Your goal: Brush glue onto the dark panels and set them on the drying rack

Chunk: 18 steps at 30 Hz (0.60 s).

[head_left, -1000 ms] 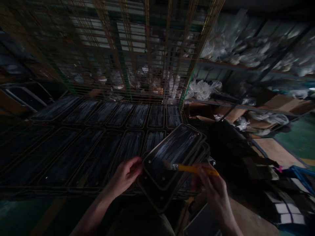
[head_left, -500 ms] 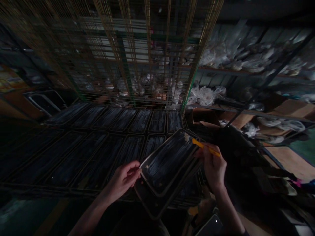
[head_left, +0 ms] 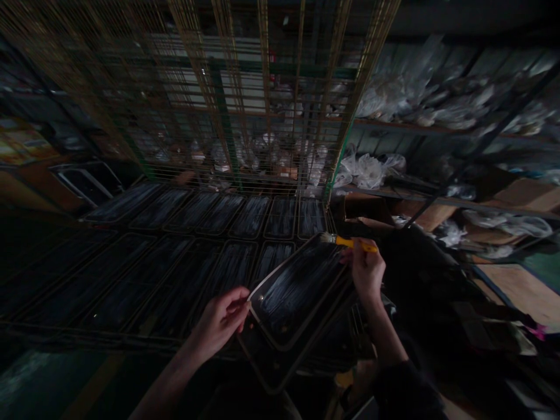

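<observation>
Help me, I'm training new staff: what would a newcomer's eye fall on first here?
Likely first, the yellow brush in the right hand, its bristles at the far end of a dark, white-streaked panel. The left hand holds that panel's left corner. Beyond, rows of similar panels lie before a tall wire mesh.

upper panel [head_left: 301, 286] hides most of the lower panel [head_left: 268, 364]; the wire rack [head_left: 224, 116] is cut off above.
</observation>
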Tool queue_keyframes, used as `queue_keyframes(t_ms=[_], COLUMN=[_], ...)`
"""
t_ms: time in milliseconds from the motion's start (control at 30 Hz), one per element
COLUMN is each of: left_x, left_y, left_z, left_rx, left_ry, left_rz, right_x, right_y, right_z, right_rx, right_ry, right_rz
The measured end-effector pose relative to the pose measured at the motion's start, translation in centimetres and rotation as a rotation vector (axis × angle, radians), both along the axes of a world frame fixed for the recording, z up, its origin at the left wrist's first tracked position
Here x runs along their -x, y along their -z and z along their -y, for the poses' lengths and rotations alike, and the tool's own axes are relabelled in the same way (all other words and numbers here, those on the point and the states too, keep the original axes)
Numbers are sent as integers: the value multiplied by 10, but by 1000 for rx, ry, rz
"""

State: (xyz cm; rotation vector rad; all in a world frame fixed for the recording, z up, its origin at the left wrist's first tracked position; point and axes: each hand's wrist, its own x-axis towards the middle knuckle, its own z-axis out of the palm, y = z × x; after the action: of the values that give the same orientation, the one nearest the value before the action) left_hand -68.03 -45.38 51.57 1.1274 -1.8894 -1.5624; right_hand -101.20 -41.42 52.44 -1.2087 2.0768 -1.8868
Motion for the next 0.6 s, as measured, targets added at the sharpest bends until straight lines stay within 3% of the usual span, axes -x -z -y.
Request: queue_keyframes(t_ms=[167,267,400,600], left_x=[0,0,1,1], left_y=[-3,-3,1,2], left_z=[0,1,2,0], left_rx=[-55,-78,-95,-93], left_ry=[9,14,2,-59], left_rz=[6,-14,-44,-43], right_x=[-18,-51,-100,-151], right_y=[2,6,7,-3], right_z=[-11,-24,-48,-88], right_rx=[2,-63,-128,-142], right_ry=[-62,-196,-345,-433], right_rz=[13,36,223,484])
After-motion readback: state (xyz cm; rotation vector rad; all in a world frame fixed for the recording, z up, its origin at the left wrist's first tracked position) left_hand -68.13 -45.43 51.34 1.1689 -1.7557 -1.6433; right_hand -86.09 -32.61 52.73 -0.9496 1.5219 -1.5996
